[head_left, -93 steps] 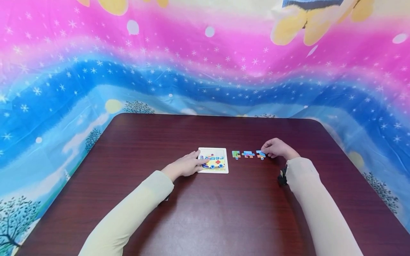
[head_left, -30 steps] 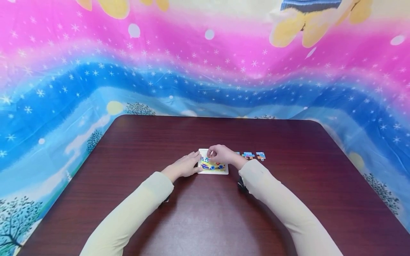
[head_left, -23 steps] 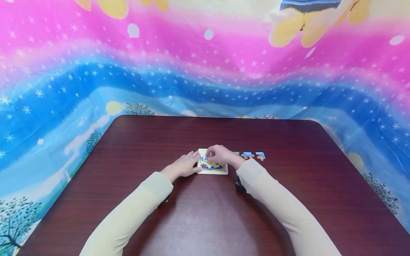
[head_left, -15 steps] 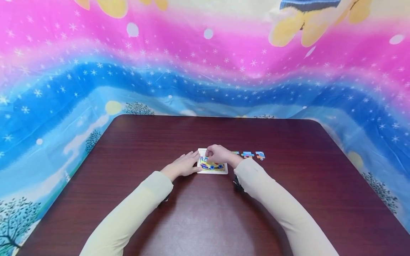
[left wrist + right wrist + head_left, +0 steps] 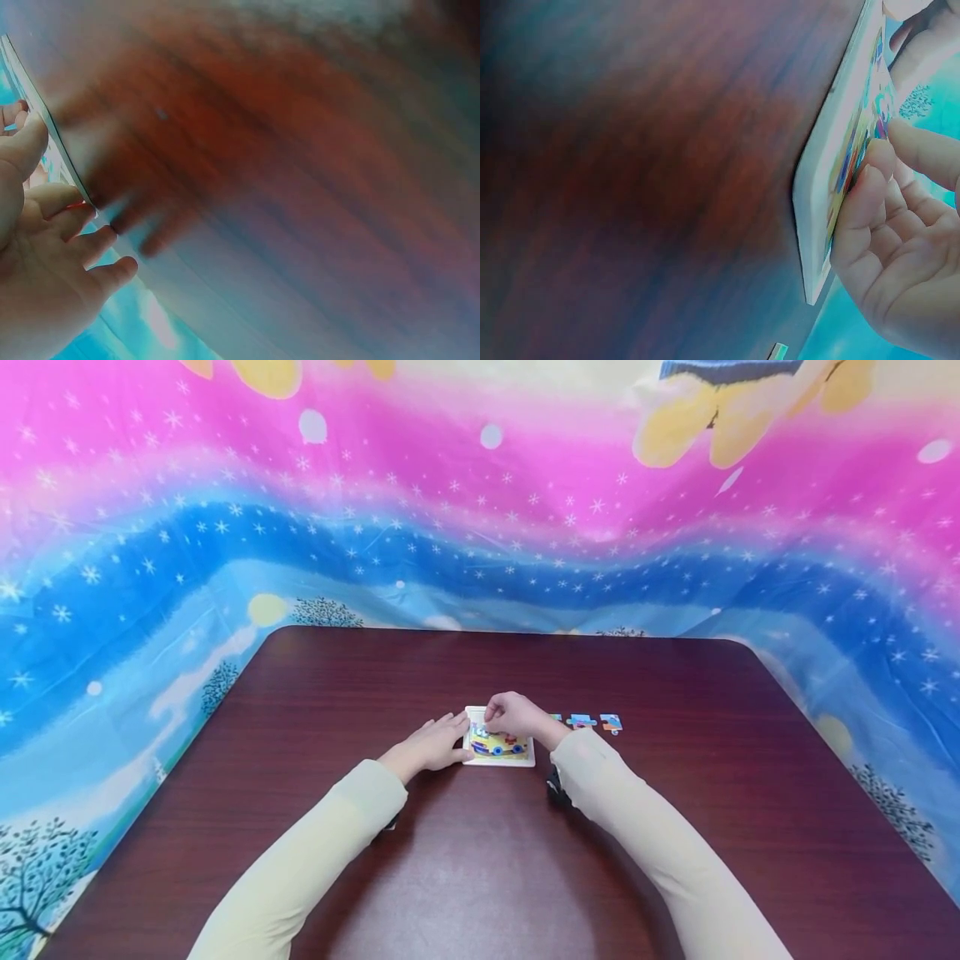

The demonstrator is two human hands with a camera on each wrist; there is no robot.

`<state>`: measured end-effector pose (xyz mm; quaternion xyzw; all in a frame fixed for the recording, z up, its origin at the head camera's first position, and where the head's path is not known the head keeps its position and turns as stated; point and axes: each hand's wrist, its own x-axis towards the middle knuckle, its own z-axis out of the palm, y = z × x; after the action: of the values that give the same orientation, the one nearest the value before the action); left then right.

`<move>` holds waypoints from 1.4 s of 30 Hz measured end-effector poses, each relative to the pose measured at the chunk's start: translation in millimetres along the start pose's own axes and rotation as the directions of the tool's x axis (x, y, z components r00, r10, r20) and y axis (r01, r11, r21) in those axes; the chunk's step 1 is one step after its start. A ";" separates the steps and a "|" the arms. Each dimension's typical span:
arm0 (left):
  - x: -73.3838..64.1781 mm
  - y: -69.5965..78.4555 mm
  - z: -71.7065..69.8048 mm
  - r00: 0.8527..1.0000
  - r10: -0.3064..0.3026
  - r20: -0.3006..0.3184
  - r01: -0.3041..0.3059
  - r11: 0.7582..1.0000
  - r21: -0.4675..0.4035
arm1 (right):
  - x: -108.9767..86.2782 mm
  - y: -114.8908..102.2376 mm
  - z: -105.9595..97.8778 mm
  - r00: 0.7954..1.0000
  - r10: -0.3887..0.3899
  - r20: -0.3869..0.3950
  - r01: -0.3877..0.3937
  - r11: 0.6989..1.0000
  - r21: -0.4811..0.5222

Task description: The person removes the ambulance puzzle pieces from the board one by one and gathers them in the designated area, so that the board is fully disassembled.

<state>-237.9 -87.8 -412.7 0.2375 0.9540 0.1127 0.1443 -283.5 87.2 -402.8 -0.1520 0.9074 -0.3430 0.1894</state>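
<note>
Dark red-brown tabletop (image 5: pixel 480 860) supports, left to right: left hand (image 5: pixel 435 745), fingers extended against white-rimmed puzzle board (image 5: pixel 498 766) picturing a yellow, blue-wheeled vehicle; right hand (image 5: pixel 519 715), pinching a small coloured piece (image 5: pixel 883 116) over the board; loose, mainly blue puzzle pieces (image 5: pixel 581 722).

Room in front of puzzle board (image 5: pixel 477 712); narrow gap, perhaps, between obstructing hands (image 5: pixel 433 747) (image 5: pixel 517 716)

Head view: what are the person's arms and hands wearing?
Both arms: long, plain cream sleeves, left sleeve and right sleeve, reaching the wrists. No markings visible on them. A small black device shows under the right cuff; only a dark edge shows under the left. No gloves on the left hand or right hand.
</note>
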 end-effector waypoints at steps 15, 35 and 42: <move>-0.9 4.4 -3.4 0.999 -0.037 0.016 0.038 0.999 -0.033 | 1.7 5.8 -3.6 1.000 0.017 0.026 -0.020 0.992 0.125; -0.3 6.9 -5.4 0.999 -0.042 -0.005 0.042 0.999 -0.001 | -2.1 -0.7 -2.9 0.999 0.034 0.039 -0.038 0.993 0.112; 1.0 7.0 -5.1 0.998 -0.056 -0.001 0.056 0.998 -0.002 | -2.8 0.3 -3.9 0.997 0.037 0.066 -0.047 0.985 0.166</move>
<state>-237.5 -82.0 -406.2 0.2107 0.9602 0.1095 0.1473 -282.9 90.7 -399.6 -0.1269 0.8720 -0.4091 0.2370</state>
